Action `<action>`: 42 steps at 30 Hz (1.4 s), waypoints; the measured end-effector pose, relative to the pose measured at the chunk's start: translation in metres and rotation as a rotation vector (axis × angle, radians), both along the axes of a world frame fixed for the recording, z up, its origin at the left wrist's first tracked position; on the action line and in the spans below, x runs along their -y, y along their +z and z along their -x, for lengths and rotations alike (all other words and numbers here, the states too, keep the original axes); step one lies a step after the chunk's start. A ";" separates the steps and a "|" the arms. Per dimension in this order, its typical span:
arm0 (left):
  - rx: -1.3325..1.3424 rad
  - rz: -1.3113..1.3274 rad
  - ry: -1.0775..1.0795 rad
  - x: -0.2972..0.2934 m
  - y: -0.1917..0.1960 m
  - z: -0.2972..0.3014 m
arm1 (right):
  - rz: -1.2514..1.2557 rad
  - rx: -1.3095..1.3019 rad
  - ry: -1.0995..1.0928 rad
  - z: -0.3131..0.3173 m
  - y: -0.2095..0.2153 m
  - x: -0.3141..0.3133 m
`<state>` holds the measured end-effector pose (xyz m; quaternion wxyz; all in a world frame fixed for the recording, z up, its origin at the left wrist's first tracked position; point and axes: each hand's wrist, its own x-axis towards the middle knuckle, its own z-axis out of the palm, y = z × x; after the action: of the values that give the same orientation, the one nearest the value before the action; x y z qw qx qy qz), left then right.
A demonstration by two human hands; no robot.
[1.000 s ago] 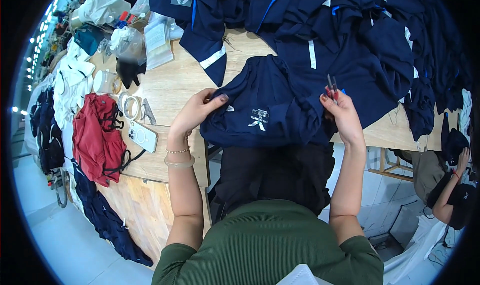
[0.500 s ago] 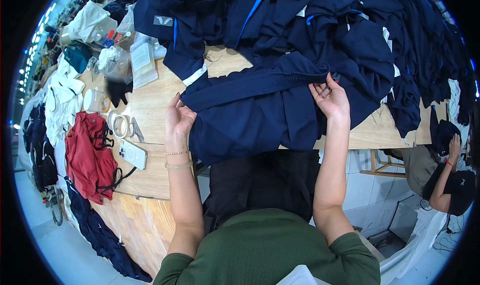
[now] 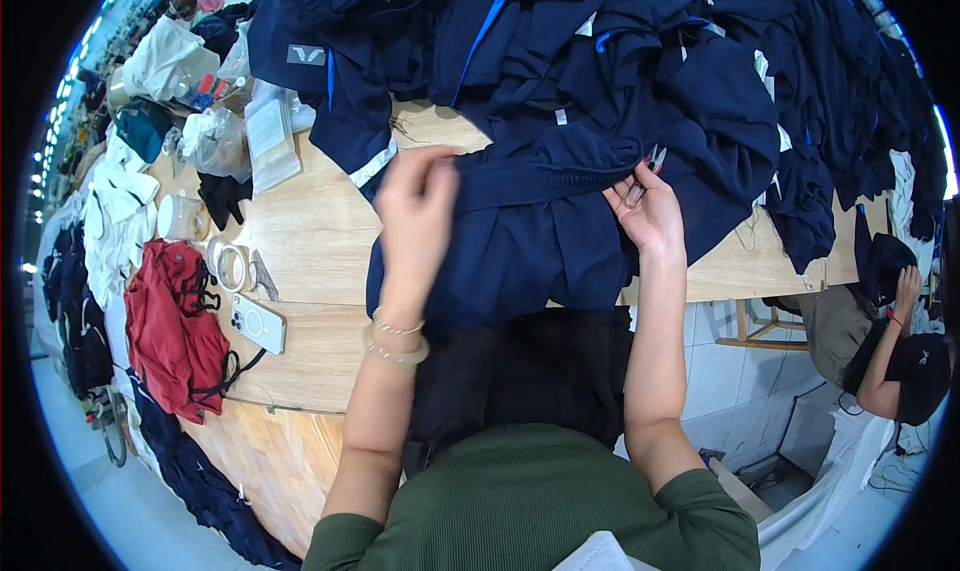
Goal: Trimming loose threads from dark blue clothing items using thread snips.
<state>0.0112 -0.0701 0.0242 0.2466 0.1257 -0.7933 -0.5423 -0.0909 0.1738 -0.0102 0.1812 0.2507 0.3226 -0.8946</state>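
I have the left hand (image 3: 415, 206) raised over the left end of a navy garment (image 3: 510, 246), its fingers curled and smeared by motion, so I cannot tell whether it has hold of any cloth. Two bracelets (image 3: 396, 339) circle that wrist. My right hand (image 3: 648, 211) is palm up at the right end of the waistband (image 3: 545, 183), grasping a pair of small snips (image 3: 656, 158) whose blades point away from me, with its fingertips against the cloth.

The garment lies at the middle of the front edge of the tabletop (image 3: 320, 236), its waistband running crosswise and its lower part spread toward the black-clad lap (image 3: 520, 366).

Along the far edge I see a big heap of navy clothes (image 3: 590, 51), reaching round to the far right corner. Toward the far left corner are plastic bags (image 3: 214, 143) and a dark teal cloth (image 3: 143, 129). Nearer, along the left edge, stand a clear tub (image 3: 182, 218) and tape rolls (image 3: 243, 271); a white phone (image 3: 258, 323) lies toward the front left corner, just beside a red garment (image 3: 172, 326). Past the right edge, I can make out a co-worker's hand (image 3: 908, 293) on dark cloth (image 3: 884, 269).
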 end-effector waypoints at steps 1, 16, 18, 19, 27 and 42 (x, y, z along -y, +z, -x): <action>-0.054 0.082 -0.109 -0.020 0.005 0.014 | -0.004 -0.001 -0.004 0.000 -0.002 -0.003; 0.075 0.230 -0.420 -0.061 -0.003 0.040 | -1.241 -0.501 0.168 -0.021 0.028 -0.032; 0.064 0.143 -0.438 -0.060 -0.005 0.037 | -1.160 -0.488 0.181 -0.035 0.052 -0.031; 0.037 0.112 -0.428 -0.059 -0.006 0.035 | -1.153 -0.601 0.181 -0.040 0.061 -0.029; 0.046 0.070 -0.429 -0.059 0.000 0.036 | -1.396 -0.945 0.430 -0.054 0.084 -0.009; -0.012 -0.459 -0.358 -0.055 0.014 0.041 | -1.513 -1.031 0.474 -0.050 0.097 0.009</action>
<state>-0.0296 -0.0153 0.0380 0.1168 0.0329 -0.6578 -0.7434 -0.0406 0.1651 0.0863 -0.0172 -0.1969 0.9001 -0.3882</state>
